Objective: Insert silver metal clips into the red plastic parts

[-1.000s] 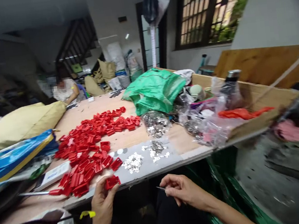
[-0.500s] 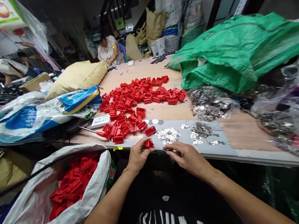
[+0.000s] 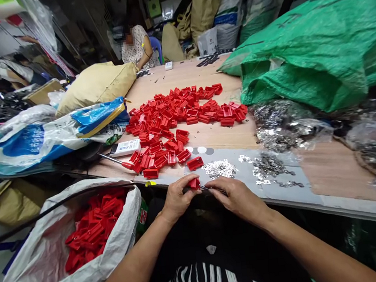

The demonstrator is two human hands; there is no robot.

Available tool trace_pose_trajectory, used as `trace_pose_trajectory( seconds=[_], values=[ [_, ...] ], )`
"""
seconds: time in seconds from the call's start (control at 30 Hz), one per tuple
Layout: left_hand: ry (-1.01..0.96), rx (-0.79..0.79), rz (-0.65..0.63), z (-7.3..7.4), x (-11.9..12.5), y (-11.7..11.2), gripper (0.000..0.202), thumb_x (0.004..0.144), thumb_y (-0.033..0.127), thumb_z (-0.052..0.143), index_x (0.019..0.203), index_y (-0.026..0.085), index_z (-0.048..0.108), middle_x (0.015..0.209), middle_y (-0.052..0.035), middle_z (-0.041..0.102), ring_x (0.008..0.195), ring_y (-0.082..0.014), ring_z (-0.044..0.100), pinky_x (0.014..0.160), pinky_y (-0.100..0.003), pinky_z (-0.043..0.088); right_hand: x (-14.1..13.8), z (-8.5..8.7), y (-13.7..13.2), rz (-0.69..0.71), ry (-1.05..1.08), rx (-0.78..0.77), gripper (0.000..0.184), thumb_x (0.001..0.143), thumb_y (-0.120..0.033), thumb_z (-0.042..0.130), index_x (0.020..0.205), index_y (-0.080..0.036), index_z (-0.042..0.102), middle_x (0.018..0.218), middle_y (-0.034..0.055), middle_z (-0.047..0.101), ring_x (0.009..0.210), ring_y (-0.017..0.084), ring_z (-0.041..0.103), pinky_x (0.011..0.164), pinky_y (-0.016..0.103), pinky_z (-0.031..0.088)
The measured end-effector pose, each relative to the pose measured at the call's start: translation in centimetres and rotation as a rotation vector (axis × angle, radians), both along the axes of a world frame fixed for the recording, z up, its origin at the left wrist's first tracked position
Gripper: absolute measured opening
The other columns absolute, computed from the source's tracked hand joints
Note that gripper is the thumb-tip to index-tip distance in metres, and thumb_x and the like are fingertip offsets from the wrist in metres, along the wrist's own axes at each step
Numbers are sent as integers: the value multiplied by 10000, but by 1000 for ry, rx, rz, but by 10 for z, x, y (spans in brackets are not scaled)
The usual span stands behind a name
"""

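Between the thumb and fingers of my left hand (image 3: 178, 199), just over the table's front edge, is a small red plastic housing (image 3: 194, 184). My right hand (image 3: 234, 195) is closed around a thin metal tool (image 3: 205, 188), which looks like tweezers. Its tip meets the right end of the housing; whether a small part sits at the tip cannot be made out. Just beyond my hands lie a pile of small silvery metal pieces (image 3: 221, 169) and a darker pile of metal pieces (image 3: 270, 164). A large heap of red housings (image 3: 178, 112) spreads across the table.
Below the table at left, an open white sack (image 3: 28, 263) holds more red housings. A screwdriver (image 3: 112, 159) and a white box (image 3: 126, 147) lie left of the heap. A green sack (image 3: 313, 49) and bagged metal parts (image 3: 284, 125) occupy the right. Across the table sits another person (image 3: 138, 47).
The tool's tip and the red housing have come together; before, a small gap lay between them. Both hands appear slightly further right, and the whole view has shifted a little.
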State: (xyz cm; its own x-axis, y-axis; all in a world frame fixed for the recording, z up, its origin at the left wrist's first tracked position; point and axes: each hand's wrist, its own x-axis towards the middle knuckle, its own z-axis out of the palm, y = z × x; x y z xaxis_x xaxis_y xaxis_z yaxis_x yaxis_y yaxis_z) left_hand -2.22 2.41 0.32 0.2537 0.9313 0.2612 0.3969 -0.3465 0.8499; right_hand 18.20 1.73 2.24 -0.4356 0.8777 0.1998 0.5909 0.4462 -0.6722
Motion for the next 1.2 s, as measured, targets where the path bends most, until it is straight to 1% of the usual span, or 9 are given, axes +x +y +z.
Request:
trace_pose_trajectory(
  seconds=[0.2, 0.37, 0.53, 0.67, 0.77, 0.83, 0.97, 1.03, 1.2],
  values=[
    [6, -4, 11, 0, 1, 0, 372, 762, 262, 698, 1129, 227, 641, 1101, -51, 703, 1004, -201, 658, 930, -329, 497, -2, 2, 1, -15, -21, -30, 215, 885, -181, 498, 992, -207, 683, 934, 57, 683, 858, 198, 634, 790, 326, 495],
    [-2, -5, 8, 0, 1, 0, 361, 768, 275, 695, 1122, 224, 648, 1083, -53, 709, 982, -201, 665, 914, -321, 505, -4, 7, 4, -45, -104, -89, 198, 871, -163, 512, 956, -212, 684, 919, 49, 689, 857, 204, 634, 779, 318, 484],
    [-10, 18, 12, -4, 2, 0, 349, 771, 285, 696, 1112, 225, 651, 1063, -51, 714, 957, -197, 669, 893, -315, 508, -16, 14, 3, -84, -192, -133, 180, 864, -119, 515, 923, -198, 666, 889, 50, 672, 850, 201, 622, 781, 305, 463],
    [-31, 2, 19, -6, 2, 0, 353, 767, 282, 698, 1113, 227, 648, 1058, -50, 713, 957, -197, 665, 898, -311, 497, -23, 18, 1, -117, -231, -143, 166, 877, -105, 501, 919, -181, 642, 908, 62, 654, 867, 197, 610, 791, 298, 445],
    [-53, -7, 11, -6, 1, 1, 365, 762, 286, 702, 1117, 229, 642, 1079, -52, 701, 983, -200, 651, 917, -315, 480, -19, 18, 3, -79, -204, -147, 146, 880, -131, 508, 912, -186, 639, 918, 55, 658, 878, 203, 604, 785, 304, 434],
    [-77, -21, -11, -6, 0, 1, 365, 764, 285, 698, 1119, 227, 637, 1081, -53, 692, 990, -199, 642, 920, -315, 471, -14, 18, 5, -41, -128, -165, 138, 883, -166, 507, 910, -198, 639, 910, 37, 667, 873, 200, 605, 767, 297, 434],
    [-127, -51, -78, -3, -3, 1, 350, 767, 273, 686, 1109, 221, 636, 1057, -54, 679, 954, -194, 634, 896, -306, 466, -7, 19, 6, -31, 1, -201, 148, 885, -232, 480, 886, -214, 627, 836, 7, 671, 791, 184, 612, 698, 279, 433],
    [-142, -53, -95, -1, -4, 1, 345, 765, 261, 682, 1105, 220, 639, 1055, -56, 676, 960, -198, 627, 899, -307, 457, -8, 19, 5, -31, -14, -198, 148, 868, -234, 483, 875, -213, 630, 823, 11, 672, 774, 186, 611, 686, 282, 429],
    [-149, -69, -113, 0, -5, 2, 346, 755, 229, 681, 1099, 224, 650, 1034, -52, 683, 951, -201, 621, 892, -300, 446, -14, 15, 4, -32, -89, -158, 146, 857, -216, 504, 877, -202, 648, 853, 39, 677, 819, 201, 614, 712, 291, 425]
  ],
)
